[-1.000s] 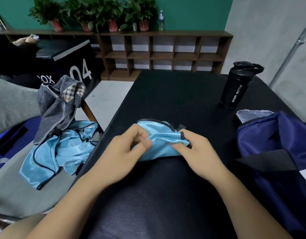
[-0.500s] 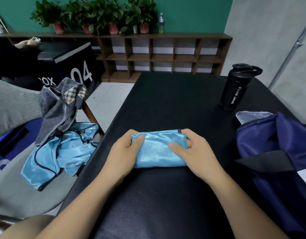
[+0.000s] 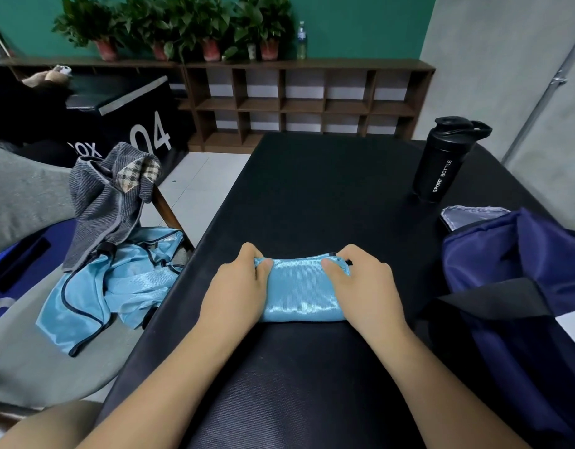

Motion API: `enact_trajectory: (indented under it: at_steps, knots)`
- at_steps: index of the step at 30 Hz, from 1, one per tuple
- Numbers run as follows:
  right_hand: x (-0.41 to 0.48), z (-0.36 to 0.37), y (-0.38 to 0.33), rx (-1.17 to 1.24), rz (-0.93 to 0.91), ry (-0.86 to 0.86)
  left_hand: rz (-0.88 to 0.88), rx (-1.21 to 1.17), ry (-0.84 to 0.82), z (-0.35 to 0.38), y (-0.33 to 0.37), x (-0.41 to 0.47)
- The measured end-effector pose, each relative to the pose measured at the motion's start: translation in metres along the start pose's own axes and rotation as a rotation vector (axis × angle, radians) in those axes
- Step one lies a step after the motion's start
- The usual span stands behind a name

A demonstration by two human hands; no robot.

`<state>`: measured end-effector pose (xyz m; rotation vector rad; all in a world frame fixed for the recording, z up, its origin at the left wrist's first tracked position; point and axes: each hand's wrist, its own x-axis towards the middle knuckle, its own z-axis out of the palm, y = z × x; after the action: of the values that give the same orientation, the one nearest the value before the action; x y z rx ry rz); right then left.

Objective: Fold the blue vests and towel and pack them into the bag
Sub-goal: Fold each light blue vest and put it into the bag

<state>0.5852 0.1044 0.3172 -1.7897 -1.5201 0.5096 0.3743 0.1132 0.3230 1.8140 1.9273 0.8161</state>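
Observation:
A light blue vest (image 3: 299, 290), folded into a small packet, lies on the black table (image 3: 328, 189) in front of me. My left hand (image 3: 237, 286) grips its left end, thumb on top and fingers curled over the far edge. My right hand (image 3: 364, 283) grips its right end the same way. Another blue vest (image 3: 117, 286) lies crumpled on the grey chair at the left, partly under a grey striped towel (image 3: 108, 202). The navy bag (image 3: 519, 280) sits at the table's right edge.
A black sport bottle (image 3: 441, 163) stands at the table's far right. A pale lilac cloth (image 3: 467, 215) pokes out behind the bag. The grey chair (image 3: 30, 358) is at my left. A wooden shelf unit (image 3: 305, 102) with potted plants lines the back wall.
The vest went from a loose fold held up by my fingers to a flat, tight packet on the table. Both hands moved closer in and now clamp its two ends.

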Motion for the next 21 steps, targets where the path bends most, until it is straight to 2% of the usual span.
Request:
enact_trajectory:
  at_steps: [8,12,16,21]
  knots:
    - [-0.002,-0.001,0.002,-0.219,-0.082,0.047,0.003,0.254,0.010,-0.003,-0.003,-0.001]
    - [-0.002,0.001,0.003,-0.252,-0.156,0.097,-0.018,0.250,-0.033,-0.006,-0.004,0.002]
    - [0.001,0.004,0.009,-0.240,-0.176,0.097,-0.034,0.089,-0.042,-0.012,-0.004,0.004]
    - [0.002,0.003,0.010,-0.292,-0.210,0.092,-0.092,-0.296,-0.067,-0.019,-0.001,0.002]
